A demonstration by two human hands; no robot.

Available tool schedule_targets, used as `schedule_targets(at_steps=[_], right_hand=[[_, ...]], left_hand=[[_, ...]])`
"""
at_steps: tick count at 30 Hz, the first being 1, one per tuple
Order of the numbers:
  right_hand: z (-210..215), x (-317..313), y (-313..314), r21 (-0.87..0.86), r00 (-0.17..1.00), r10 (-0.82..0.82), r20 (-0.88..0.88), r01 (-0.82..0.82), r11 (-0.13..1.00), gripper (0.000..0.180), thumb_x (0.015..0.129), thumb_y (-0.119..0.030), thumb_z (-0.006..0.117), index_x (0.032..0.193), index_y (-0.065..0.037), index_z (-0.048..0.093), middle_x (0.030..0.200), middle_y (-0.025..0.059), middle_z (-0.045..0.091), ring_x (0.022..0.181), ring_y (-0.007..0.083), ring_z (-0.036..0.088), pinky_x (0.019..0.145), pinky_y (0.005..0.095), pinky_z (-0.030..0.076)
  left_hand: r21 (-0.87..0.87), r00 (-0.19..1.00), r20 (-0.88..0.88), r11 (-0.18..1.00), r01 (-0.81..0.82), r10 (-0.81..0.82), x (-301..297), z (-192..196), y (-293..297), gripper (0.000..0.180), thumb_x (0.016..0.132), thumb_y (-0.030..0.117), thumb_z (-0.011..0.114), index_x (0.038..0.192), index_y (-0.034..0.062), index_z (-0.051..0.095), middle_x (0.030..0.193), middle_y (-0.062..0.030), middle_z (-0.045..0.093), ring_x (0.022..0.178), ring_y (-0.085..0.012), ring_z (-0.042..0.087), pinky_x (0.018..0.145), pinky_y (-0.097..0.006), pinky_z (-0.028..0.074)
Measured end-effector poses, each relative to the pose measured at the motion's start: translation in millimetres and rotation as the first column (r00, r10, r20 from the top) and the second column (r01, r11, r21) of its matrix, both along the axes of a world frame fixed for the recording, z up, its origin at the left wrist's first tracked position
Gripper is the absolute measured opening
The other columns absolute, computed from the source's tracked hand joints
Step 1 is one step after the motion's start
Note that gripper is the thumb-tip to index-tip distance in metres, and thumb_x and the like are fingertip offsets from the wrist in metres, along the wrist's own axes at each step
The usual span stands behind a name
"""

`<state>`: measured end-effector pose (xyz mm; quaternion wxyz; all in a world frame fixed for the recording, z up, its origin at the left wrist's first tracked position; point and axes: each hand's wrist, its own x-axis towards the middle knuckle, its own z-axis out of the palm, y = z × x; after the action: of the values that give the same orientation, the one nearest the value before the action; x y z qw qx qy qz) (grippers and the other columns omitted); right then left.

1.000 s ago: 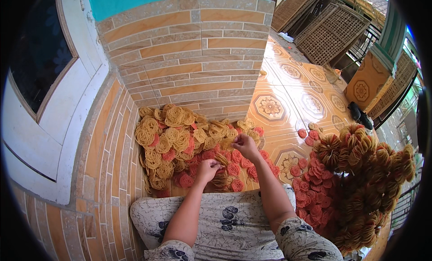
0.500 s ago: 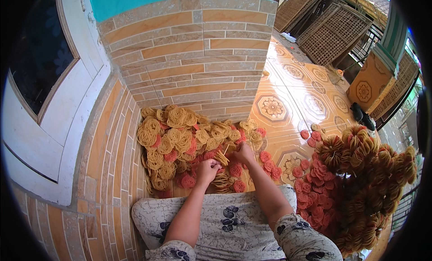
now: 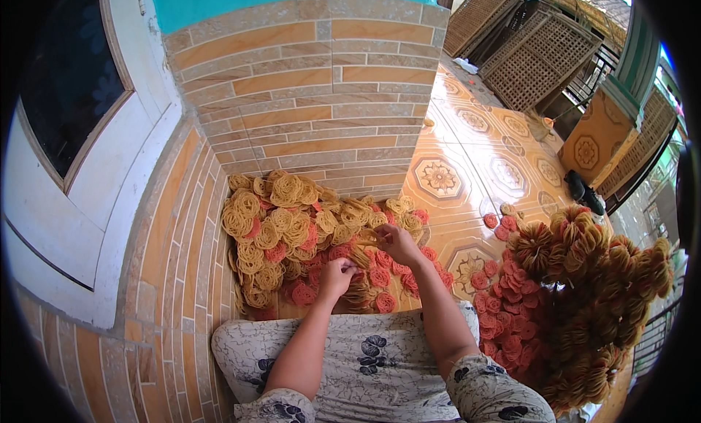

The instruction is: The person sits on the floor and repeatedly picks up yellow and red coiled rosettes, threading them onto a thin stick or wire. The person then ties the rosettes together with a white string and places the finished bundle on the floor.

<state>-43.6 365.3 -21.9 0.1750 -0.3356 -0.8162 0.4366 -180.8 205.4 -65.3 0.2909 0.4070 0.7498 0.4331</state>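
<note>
My left hand has its fingers pinched around a small stack of yellow lacy coiled crackers, held edge-on over the pile. Just right of it and slightly farther away, my right hand is pinched closed at a yellow piece, which the fingers partly cover. Beneath and around both hands lies a heap of yellow coiled crackers, with pink coiled crackers mixed in. Any string or stick through the held stack is too small to make out.
Strung bunches of coiled crackers hang at my right, beside a heap of pink crackers. A tiled wall closes off the far side; a white door stands left. Black shoes and woven racks are farther right.
My right hand has moved slightly away from me and left, its fingers now at a yellow piece. My left hand stays nearly in place with the stack. The view has shifted slightly.
</note>
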Motion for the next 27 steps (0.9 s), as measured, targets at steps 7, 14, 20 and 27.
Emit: schedule_targets(at_steps=[7,14,20,27], right_hand=[[-15.8,4.4,14.1,-0.308,0.976,-0.133,-0.170,0.076,0.948,0.027,0.084,0.003,0.062,0.110,0.004,0.061,0.094,0.0052,0.067,0.089,0.0124,0.062,0.080,0.0263,0.050],[-19.9,4.0,18.4,-0.315,0.966,-0.160,-0.205,0.090,0.945,0.023,0.083,0.001,0.063,0.105,0.004,0.062,0.100,0.0088,0.067,0.094,0.0149,0.063,0.083,0.0277,0.049],[2.6,3.4,6.7,-0.499,0.926,-0.030,-0.377,-0.176,0.849,0.017,0.084,0.004,0.062,0.097,-0.002,0.052,0.102,0.0106,0.065,0.097,0.0158,0.063,0.085,0.0280,0.050],[26.7,-12.5,-17.4,-0.364,0.934,0.098,-0.344,-0.229,0.903,0.026,0.084,0.006,0.063,0.088,-0.006,0.041,0.092,0.0088,0.063,0.090,0.0147,0.062,0.083,0.0270,0.050]], left_hand=[[-0.043,0.999,0.012,0.998,0.049,-0.049,-1.4,-5.2,1.8,0.017,0.083,0.014,0.068,0.092,-0.0004,0.068,0.085,-0.0128,0.071,0.075,-0.0216,0.068,0.067,-0.032,0.050],[-0.001,0.996,0.078,0.999,0.032,-0.032,-0.8,-1.9,-0.5,0.018,0.083,0.013,0.067,0.094,-0.0013,0.067,0.086,-0.0125,0.071,0.077,-0.0207,0.069,0.069,-0.031,0.050],[-0.042,0.998,0.035,0.998,0.045,-0.043,-3.3,-3.1,1.7,0.019,0.084,0.014,0.066,0.096,-0.0015,0.067,0.087,-0.0110,0.071,0.079,-0.0178,0.066,0.071,-0.030,0.049],[0.138,0.997,-0.001,0.987,-0.081,0.082,-9.6,31.0,-2.1,0.032,0.092,0.017,0.058,0.120,0.0012,0.057,0.107,-0.0172,0.066,0.097,-0.0233,0.065,0.084,-0.032,0.048]])
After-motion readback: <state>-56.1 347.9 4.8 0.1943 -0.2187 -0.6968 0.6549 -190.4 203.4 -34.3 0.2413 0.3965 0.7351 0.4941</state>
